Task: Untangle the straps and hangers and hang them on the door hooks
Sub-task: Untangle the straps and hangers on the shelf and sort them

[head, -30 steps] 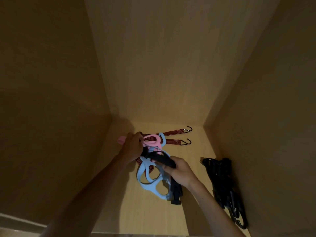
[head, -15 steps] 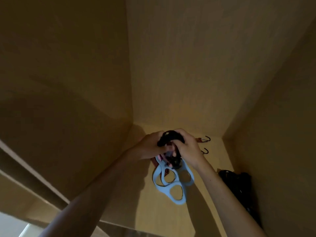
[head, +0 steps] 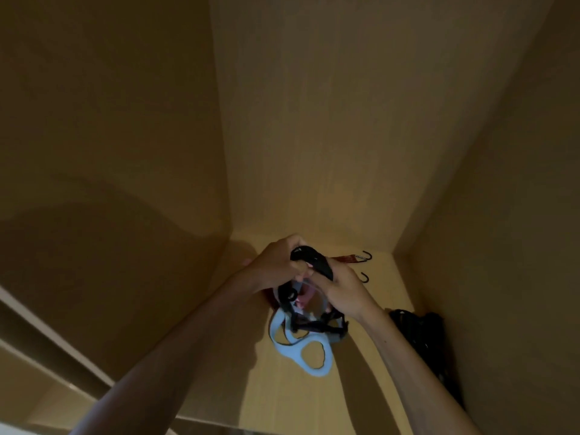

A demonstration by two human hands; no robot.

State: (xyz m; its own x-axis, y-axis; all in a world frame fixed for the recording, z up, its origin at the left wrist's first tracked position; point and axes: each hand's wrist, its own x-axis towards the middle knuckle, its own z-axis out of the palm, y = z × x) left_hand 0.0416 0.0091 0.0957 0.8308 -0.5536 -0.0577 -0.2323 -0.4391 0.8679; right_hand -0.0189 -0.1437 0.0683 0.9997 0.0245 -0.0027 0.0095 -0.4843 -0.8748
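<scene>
Inside a dim wooden cabinet, both hands lift a tangled bundle above the floor. My left hand (head: pixel 276 263) grips the top of a black strap (head: pixel 317 262). My right hand (head: pixel 340 291) grips the same black strap lower down. Below the hands hangs a light-blue looped hanger (head: pixel 309 356), tangled with black webbing and a bit of pink hanger (head: pixel 303 301). Red bungee straps with metal hooks (head: pixel 365 257) trail behind the hands on the floor.
A second heap of black straps (head: pixel 422 337) lies in the right corner of the cabinet floor (head: pixel 282 397). Wooden walls close in on the left, back and right. The cabinet's front edge runs along the lower left.
The bundle has come up off the floor. My right hand moved up beside my left hand, and both now hold the black strap. The view has tilted upward.
</scene>
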